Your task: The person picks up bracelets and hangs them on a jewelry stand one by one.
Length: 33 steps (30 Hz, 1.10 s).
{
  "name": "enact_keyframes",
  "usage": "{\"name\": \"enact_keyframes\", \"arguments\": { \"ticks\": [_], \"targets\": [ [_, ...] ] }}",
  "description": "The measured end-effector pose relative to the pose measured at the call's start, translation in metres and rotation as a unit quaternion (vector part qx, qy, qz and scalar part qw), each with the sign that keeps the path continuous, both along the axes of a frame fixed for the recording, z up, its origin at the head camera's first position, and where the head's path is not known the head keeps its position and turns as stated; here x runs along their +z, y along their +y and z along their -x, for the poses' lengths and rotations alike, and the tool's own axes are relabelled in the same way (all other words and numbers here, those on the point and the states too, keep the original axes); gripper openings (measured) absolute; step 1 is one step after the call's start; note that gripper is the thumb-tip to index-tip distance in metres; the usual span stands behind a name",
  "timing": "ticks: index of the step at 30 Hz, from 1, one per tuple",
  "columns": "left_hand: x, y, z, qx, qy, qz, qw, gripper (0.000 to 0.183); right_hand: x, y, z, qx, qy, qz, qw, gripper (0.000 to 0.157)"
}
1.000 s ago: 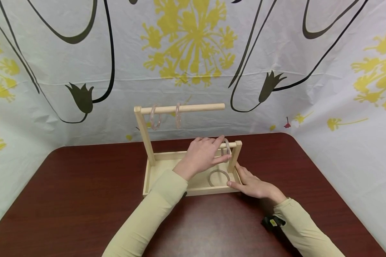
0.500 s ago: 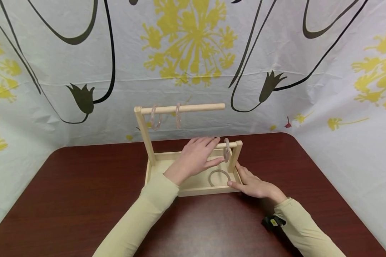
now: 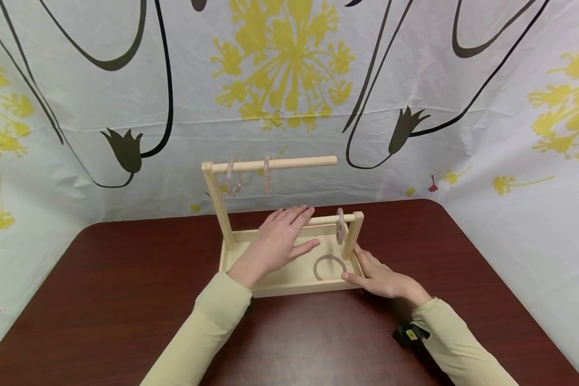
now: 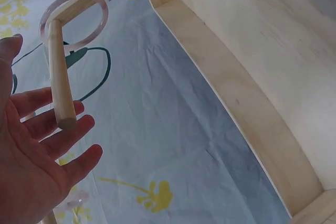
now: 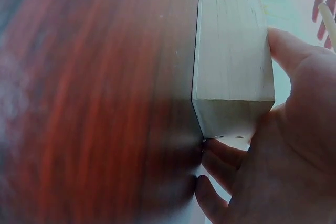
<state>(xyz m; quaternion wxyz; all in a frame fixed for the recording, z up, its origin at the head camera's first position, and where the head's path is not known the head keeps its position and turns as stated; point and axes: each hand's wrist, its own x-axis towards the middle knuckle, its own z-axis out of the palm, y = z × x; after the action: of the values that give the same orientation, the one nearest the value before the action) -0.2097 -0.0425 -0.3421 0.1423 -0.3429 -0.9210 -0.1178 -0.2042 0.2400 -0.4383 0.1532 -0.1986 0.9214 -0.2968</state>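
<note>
A light wooden stand has a shallow tray (image 3: 294, 288), a tall upper bar (image 3: 299, 162) and a short lower bar (image 3: 325, 220). One pale bangle (image 3: 340, 228) hangs on the lower bar close to its post; another bangle (image 3: 330, 257) lies in the tray's right end. My left hand (image 3: 280, 238) is at the lower bar's free end, its fingers loosely extended and holding nothing. In the left wrist view the bangle (image 4: 105, 14) encircles the bar, apart from those fingers. My right hand (image 3: 386, 280) grips the tray's right end, thumb (image 5: 286, 48) at the rim, fingers around the outside.
Two more translucent pinkish bangles, one near the tall post (image 3: 229, 177) and one farther along (image 3: 267, 177), hang from the upper bar. The stand rests on a dark red-brown table (image 3: 125, 279). A flower-patterned white curtain (image 3: 183, 112) hangs behind the table and at its sides.
My left hand has let go of the bangle on the lower bar and drawn back to the left along the bar. My right hand stays on the tray's end.
</note>
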Motion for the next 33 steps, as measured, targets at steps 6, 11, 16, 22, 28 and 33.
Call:
{"name": "enact_keyframes", "arguments": {
  "ticks": [6,11,16,22,28,33],
  "targets": [
    [-0.004,-0.01,-0.002,0.011,-0.02,-0.008,0.9997,0.067,0.01,-0.004,-0.007,0.005,0.004,0.007,1.0,0.093],
    [-0.012,-0.022,-0.003,0.02,-0.022,-0.016,0.9994,0.068,0.017,-0.006,-0.011,0.01,0.004,-0.001,1.0,0.09],
    [-0.019,-0.034,-0.003,0.026,-0.028,-0.045,0.9983,0.067,0.015,-0.005,-0.01,0.002,0.001,-0.004,1.0,0.092],
    [-0.029,-0.044,-0.002,0.039,-0.049,-0.053,0.9966,0.067,0.013,-0.004,-0.009,-0.002,0.001,0.0,1.0,0.093],
    [-0.039,-0.046,-0.002,0.041,-0.068,-0.062,0.9949,0.065,0.013,-0.004,-0.009,-0.001,0.001,-0.002,1.0,0.093],
    [-0.046,-0.045,-0.001,0.043,-0.089,-0.057,0.9935,0.063,0.011,-0.004,-0.008,0.001,0.004,0.001,1.0,0.091]
  ]
}}
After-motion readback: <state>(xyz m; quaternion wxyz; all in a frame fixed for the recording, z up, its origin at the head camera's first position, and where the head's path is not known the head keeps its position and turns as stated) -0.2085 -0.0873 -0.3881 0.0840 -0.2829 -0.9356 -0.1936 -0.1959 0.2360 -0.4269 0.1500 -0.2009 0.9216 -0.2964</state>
